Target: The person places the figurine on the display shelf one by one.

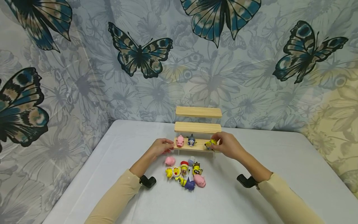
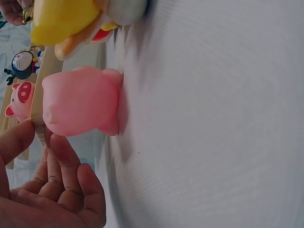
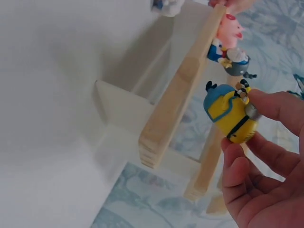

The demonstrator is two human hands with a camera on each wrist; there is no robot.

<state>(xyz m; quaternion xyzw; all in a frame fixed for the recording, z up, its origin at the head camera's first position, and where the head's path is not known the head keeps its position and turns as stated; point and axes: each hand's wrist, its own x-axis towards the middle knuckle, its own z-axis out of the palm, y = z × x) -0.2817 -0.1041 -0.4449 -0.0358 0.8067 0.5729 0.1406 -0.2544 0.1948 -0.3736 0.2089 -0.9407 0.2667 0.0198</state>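
A tiered wooden display shelf (image 1: 198, 127) stands on the table. My left hand (image 1: 161, 147) pinches the left end of its lowest board (image 2: 42, 95) between thumb and forefinger. In my right hand (image 1: 227, 144), thumb and fingers grip a yellow-and-blue Minion figurine (image 3: 230, 112), tilted beside the right part of that board; the right wrist view shows it apart from the wood. A pink pig figurine (image 1: 180, 141) and a figurine with a dark grey head (image 1: 191, 140) stand on the board's left half. Near my left hand, a second pink pig figurine (image 2: 80, 100) rests on the table.
Several more figurines lie grouped in front of the shelf, among them a yellow one with a dark face (image 1: 197, 169), a red-topped one (image 1: 184, 167), a purple-and-yellow one (image 1: 189, 184) and another pink pig (image 1: 199, 180). A butterfly-patterned cloth (image 1: 156, 102) hangs behind the white-covered table (image 1: 134, 130).
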